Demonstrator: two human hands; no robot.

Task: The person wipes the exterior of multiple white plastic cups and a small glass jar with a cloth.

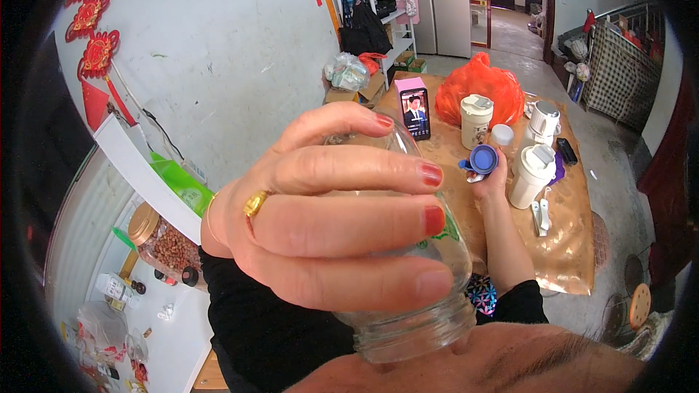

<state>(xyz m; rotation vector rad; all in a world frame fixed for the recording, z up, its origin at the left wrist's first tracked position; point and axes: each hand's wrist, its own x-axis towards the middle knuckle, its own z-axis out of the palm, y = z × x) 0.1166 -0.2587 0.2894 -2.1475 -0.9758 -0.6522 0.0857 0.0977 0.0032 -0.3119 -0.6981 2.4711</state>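
Note:
My left hand (338, 224), with red nail polish and a gold ring, wraps around a clear glass bottle (418, 333) close to the camera. The bottle is tipped so that its threaded neck points down, touching or very near my face. Green print shows on its side, partly behind my fingers. Over the table, my right hand (496, 180) holds a blue lid (484, 160) with a loop at its side. Just beyond that hand stand a small jar with a white cap (501, 135) and a cream lidded cup (476, 121). To its right is a white lidded tumbler (531, 177).
The table's brown cover (562, 245) bears a propped phone (415, 114), a red plastic bag (480, 90), another white bottle (542, 123), a black case (567, 151) and white clippers (540, 217). On the left, a white surface (169, 338) holds a jar of nuts (169, 245) and packets.

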